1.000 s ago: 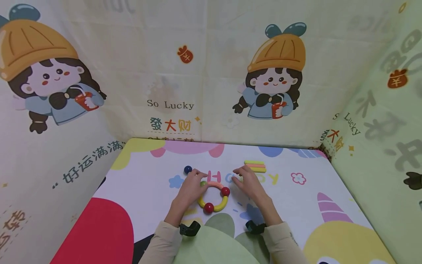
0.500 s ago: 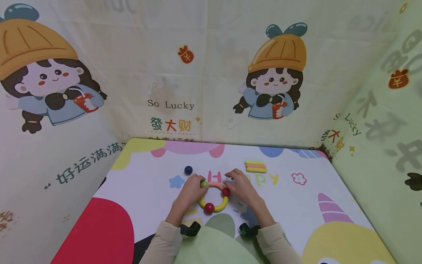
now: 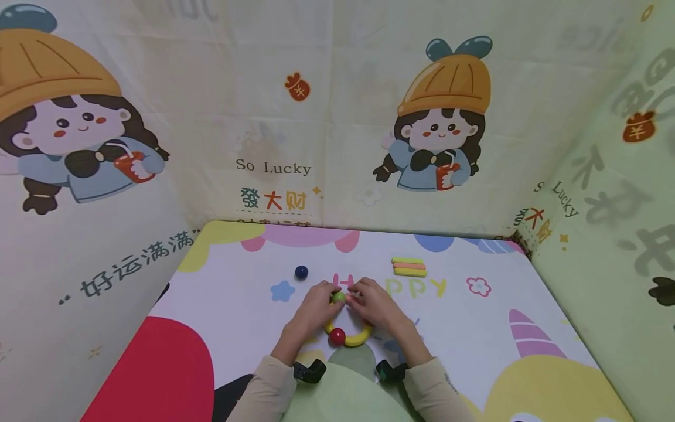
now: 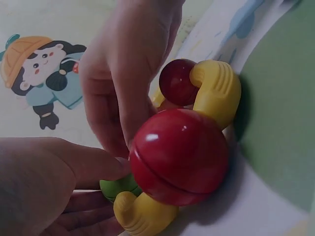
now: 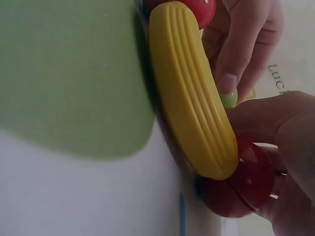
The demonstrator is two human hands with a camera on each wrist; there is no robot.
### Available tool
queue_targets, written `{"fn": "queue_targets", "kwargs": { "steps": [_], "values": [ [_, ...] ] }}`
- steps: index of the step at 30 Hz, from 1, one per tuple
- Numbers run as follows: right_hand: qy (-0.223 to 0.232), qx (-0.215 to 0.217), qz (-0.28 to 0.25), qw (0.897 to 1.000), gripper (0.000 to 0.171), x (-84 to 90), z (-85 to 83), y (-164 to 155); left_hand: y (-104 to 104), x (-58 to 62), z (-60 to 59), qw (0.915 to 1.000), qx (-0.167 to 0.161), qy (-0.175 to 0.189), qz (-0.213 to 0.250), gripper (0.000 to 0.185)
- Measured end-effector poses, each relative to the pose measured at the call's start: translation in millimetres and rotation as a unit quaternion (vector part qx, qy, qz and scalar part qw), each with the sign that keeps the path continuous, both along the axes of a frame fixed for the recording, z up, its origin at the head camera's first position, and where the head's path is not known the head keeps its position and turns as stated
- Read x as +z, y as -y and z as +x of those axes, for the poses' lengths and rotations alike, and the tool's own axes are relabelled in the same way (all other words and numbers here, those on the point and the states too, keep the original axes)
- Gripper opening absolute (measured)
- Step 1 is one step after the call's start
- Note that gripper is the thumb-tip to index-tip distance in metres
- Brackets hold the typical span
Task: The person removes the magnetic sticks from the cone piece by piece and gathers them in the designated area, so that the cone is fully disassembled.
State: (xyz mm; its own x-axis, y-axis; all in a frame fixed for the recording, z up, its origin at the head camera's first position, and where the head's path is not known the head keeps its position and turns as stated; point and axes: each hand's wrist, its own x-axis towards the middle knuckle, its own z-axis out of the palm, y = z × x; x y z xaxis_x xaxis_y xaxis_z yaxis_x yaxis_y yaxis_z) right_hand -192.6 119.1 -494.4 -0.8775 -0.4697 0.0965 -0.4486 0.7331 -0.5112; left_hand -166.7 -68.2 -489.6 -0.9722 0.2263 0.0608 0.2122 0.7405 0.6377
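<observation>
While flat | both hands [image 3: 343, 305] pinch ring [image 3: 349, 337] (green ball [image 3: 338, 297] far end)

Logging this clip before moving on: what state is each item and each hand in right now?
Ring of curved sticks and balls: lying on the mat, both hands on its far side.
Green ball: on the ring, pinched between fingers.
Left hand: grips at the green ball.
Right hand: grips the ring's far side.
Blue ball: loose, apart.
Stacked sticks: lying untouched.

"So Lucky" and "發大财" are printed on the back wall cloth [image 3: 274, 176]; "好运满满" runs along the left wall cloth [image 3: 132, 264]; "H" and "PPY" show on the table mat [image 3: 474, 316].
</observation>
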Motion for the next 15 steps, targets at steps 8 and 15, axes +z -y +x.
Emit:
{"fn": "queue_targets", "kwargs": {
  "steps": [8, 15],
  "values": [
    [-0.006, 0.024, 0.024, 0.999, 0.022, -2.5, -0.9, 1.5, -7.3, -3.2, 1.5, 0.9999, -0.009, -0.012, -0.003, 0.035],
    [-0.002, 0.016, 0.021, 1.0, 0.02, -3.2, -1.2, 2.9, -9.0, -1.1, 2.9, 0.9997, -0.011, -0.02, -0.013, 0.033]
  ]
}}
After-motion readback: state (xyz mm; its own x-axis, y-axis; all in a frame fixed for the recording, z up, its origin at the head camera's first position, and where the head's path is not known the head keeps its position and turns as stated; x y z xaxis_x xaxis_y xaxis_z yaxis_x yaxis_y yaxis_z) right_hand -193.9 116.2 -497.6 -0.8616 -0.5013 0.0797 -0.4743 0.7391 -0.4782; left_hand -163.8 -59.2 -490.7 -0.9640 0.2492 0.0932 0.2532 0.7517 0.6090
